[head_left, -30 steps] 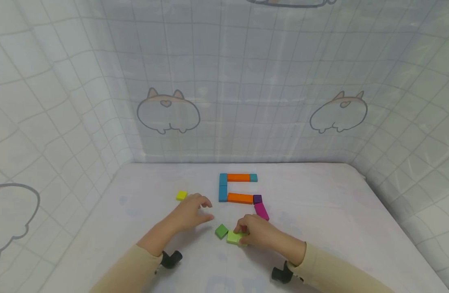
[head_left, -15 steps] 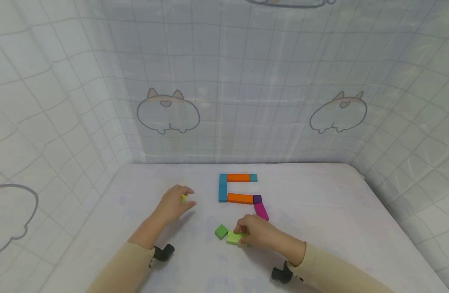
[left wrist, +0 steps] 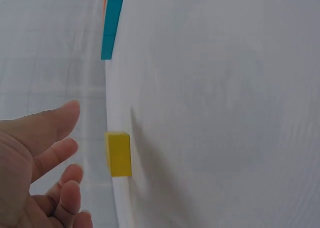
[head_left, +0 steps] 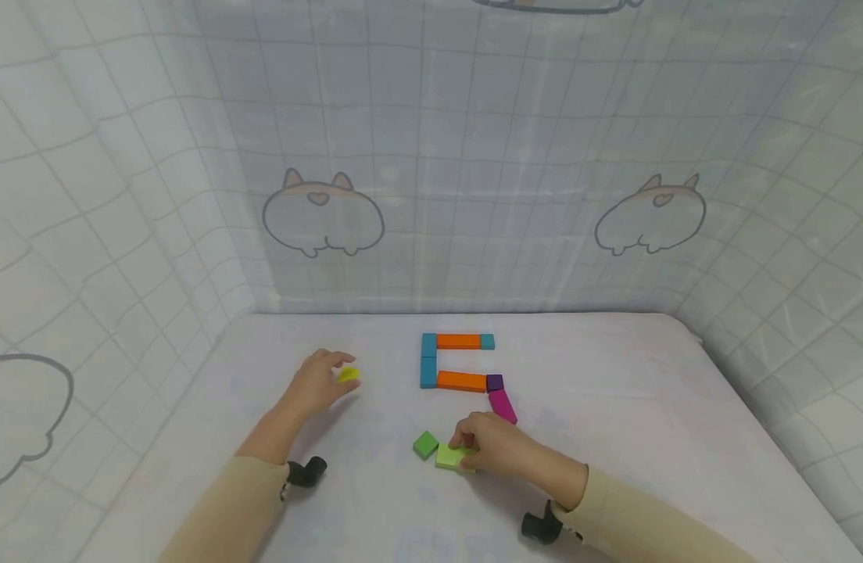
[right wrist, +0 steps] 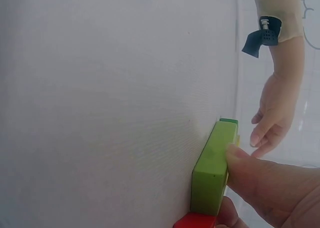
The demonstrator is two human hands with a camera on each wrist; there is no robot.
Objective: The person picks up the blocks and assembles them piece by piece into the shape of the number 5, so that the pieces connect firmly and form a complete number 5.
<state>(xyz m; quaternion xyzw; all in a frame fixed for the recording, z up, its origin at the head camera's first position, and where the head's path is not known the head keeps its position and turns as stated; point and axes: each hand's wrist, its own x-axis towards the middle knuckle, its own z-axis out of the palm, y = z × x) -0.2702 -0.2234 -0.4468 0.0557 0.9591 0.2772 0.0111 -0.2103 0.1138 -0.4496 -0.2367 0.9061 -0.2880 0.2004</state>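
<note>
My left hand (head_left: 315, 385) hovers around a small yellow block (head_left: 349, 375), thumb and fingers spread. In the left wrist view the fingers stand apart from the yellow block (left wrist: 120, 154). My right hand (head_left: 498, 444) pinches a light green block (head_left: 451, 456) lying on the table. The right wrist view shows the thumb against the side of the light green block (right wrist: 211, 160). A small green block (head_left: 426, 445) lies at its left end. At its other end sits a red block (right wrist: 195, 221), hidden by the right hand in the head view.
Farther back on the white table (head_left: 600, 407), blue blocks (head_left: 428, 372), orange blocks (head_left: 461, 381) and a dark purple block (head_left: 495, 382) form an angular line. A magenta block (head_left: 503, 407) slants from it toward my right hand. A tiled curtain (head_left: 474, 234) hangs behind.
My left hand has moved left and slightly away from me, coming to the yellow block with fingers around it. The right hand has stayed on the light green block.
</note>
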